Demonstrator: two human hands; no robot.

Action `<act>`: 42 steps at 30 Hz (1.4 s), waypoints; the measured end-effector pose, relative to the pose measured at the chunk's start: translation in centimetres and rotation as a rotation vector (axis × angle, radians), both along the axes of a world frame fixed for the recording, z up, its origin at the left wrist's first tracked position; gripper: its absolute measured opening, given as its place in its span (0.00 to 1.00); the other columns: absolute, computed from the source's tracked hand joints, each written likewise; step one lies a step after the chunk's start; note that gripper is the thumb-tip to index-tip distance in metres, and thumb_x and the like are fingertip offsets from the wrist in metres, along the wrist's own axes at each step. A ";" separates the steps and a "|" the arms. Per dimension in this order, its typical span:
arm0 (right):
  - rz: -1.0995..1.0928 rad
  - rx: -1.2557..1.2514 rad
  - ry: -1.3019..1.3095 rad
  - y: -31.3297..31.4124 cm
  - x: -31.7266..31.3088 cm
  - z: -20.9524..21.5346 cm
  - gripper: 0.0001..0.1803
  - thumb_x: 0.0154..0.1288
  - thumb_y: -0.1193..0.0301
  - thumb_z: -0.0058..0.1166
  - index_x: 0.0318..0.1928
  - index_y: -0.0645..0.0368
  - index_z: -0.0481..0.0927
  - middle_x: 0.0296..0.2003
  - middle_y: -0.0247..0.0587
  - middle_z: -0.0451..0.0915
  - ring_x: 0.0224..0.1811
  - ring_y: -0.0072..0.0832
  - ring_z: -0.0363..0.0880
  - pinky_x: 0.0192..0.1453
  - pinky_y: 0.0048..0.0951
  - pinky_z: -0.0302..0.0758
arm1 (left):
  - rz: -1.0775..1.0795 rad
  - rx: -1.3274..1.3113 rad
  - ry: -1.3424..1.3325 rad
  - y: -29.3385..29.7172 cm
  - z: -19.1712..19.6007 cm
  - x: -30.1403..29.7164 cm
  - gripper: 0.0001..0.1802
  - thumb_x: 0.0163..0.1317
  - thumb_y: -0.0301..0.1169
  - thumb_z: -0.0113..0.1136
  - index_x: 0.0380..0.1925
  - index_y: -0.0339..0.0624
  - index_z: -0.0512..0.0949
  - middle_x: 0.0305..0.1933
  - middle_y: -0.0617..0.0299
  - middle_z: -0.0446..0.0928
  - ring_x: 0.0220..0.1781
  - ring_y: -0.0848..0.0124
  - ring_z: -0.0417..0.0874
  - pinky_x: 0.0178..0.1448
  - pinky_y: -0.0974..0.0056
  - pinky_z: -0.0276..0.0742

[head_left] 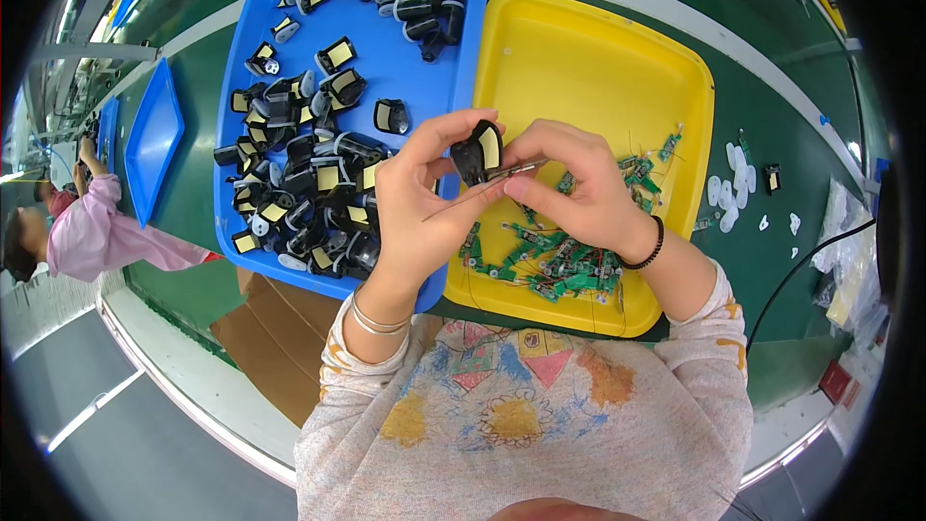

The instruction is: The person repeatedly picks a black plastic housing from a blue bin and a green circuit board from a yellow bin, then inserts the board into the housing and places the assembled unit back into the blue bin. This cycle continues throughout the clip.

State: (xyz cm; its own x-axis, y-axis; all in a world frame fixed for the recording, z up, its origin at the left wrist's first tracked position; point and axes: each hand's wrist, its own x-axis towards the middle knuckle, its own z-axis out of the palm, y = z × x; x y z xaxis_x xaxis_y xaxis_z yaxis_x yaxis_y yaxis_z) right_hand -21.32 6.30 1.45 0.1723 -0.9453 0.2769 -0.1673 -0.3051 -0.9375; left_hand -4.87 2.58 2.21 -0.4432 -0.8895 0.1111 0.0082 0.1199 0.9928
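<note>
My left hand (421, 178) is closed on a small black plastic housing (468, 158) with a pale yellow pad on its face, gripped between thumb and fingers. Thumb and forefinger of my right hand (577, 178) pinch a small thin part (521, 169), seen edge-on, against the housing's lower right side. Its exact kind is hard to make out; a thin wire trails from it across my left palm. Both hands are raised over the line where a blue tray (424, 87) and a yellow tray (588, 48) meet.
Many black housings (299, 174) with yellow pads fill the blue tray. Green circuit boards (569, 265) with wires lie in the yellow tray. White flat pieces (728, 193) and a plastic bag (844, 241) lie right. Another person in pink (121, 227) works at far left, near another blue tray (154, 145).
</note>
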 end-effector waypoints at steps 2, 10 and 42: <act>-0.004 -0.014 -0.002 0.0 0.1 0.0 0.06 0.54 0.74 0.54 0.33 0.62 0.75 0.30 0.40 0.76 0.30 0.29 0.76 0.32 0.23 0.73 | -0.003 0.008 -0.001 0.0 -0.1 0.1 0.24 0.42 0.16 0.62 0.44 0.33 0.72 0.42 0.60 0.74 0.42 0.76 0.74 0.41 0.72 0.74; -0.080 0.109 -0.100 -0.3 -0.7 -0.6 0.06 0.54 0.73 0.56 0.33 0.61 0.78 0.31 0.36 0.76 0.32 0.22 0.73 0.33 0.21 0.70 | 0.021 -0.207 -0.242 -0.3 -0.1 -0.4 0.29 0.41 0.19 0.64 0.48 0.37 0.68 0.48 0.51 0.72 0.38 0.74 0.77 0.34 0.74 0.75; -0.023 0.372 -0.534 0.6 -0.3 0.2 0.07 0.60 0.72 0.52 0.35 0.61 0.69 0.20 0.26 0.70 0.17 0.10 0.69 0.20 0.10 0.64 | -0.187 0.395 0.229 -0.1 0.0 -0.5 0.25 0.51 0.19 0.58 0.49 0.38 0.61 0.39 0.54 0.75 0.40 0.73 0.77 0.46 0.69 0.72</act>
State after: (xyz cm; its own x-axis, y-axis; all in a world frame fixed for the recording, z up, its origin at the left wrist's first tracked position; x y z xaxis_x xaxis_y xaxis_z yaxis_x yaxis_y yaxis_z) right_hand -21.67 6.90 1.68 0.0797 -0.9964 -0.0275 0.3478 0.0537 -0.9360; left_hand -5.36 2.45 2.19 -0.6031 -0.7907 -0.1053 0.2165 -0.2893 0.9324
